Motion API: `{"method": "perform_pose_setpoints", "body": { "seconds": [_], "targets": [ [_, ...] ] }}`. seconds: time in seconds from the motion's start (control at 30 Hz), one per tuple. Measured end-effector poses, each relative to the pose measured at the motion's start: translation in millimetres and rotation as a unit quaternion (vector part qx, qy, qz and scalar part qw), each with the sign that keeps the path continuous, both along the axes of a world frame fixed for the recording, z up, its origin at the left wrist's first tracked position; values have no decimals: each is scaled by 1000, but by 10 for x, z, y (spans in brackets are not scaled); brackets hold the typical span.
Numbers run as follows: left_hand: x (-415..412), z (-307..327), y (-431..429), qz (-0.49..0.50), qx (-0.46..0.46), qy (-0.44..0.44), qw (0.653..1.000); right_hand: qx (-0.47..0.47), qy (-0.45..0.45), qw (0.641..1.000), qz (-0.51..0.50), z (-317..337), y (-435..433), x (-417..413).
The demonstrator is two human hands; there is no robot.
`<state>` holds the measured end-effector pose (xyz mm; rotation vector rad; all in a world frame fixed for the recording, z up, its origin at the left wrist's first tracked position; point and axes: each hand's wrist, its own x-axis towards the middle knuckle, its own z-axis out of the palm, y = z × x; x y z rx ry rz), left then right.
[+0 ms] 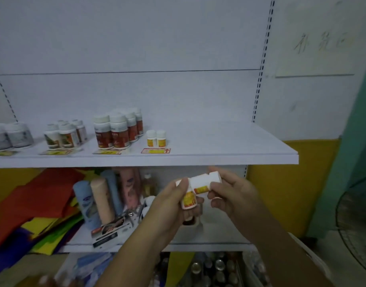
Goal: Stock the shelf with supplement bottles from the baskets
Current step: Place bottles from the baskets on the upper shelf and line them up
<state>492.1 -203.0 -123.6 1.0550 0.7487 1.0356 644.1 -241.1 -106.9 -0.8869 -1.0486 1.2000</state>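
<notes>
Below the front edge of the white shelf [219,146], my left hand [169,206] grips a small white bottle with a yellow-red label [189,200], held roughly upright. My right hand [233,193] pinches a second small white bottle [205,181] lying sideways, its base touching the top of the first. On the shelf stand two matching small bottles [156,138] behind a red-yellow price tag [155,150]. Left of them are groups of taller red-labelled bottles [116,131], green-orange labelled bottles [64,134] and grey jars [11,136].
The lower shelf [136,246] holds coloured paper sheets [33,204], upright tubes [99,199] and small boxes. Beneath it lie several bottles and cans [211,268]. A fan [358,224] stands at the right by a yellow and green wall. The right half of the upper shelf is bare.
</notes>
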Motion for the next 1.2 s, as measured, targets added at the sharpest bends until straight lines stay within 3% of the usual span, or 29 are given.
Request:
{"method": "perform_pose_setpoints", "body": {
  "seconds": [0.2,0.33,0.43,0.57,0.73,0.9,1.07,1.2],
  "targets": [
    [-398,317,543,18,97,32,995,51,-83,992,-78,299,555,-264],
    [-674,639,995,63,187,88,976,57,-52,993,-89,530,1099,-468],
    [-883,1054,1590,143,272,132,942,55,-48,991,-111,757,1662,-573],
    [-852,1515,2263,239,376,261,857,19,-111,983,-145,988,2225,-558],
    [-626,1386,2614,198,337,366,844,-23,-233,959,-160,963,2556,-526],
    [-556,1063,2903,141,246,412,866,-61,-366,920,-123,857,2941,-581],
    [-544,980,2938,92,155,427,886,-106,-408,903,-86,743,3097,-620],
    [-569,934,2884,46,141,458,877,-128,-398,908,-32,685,3110,-609]
  ]
}}
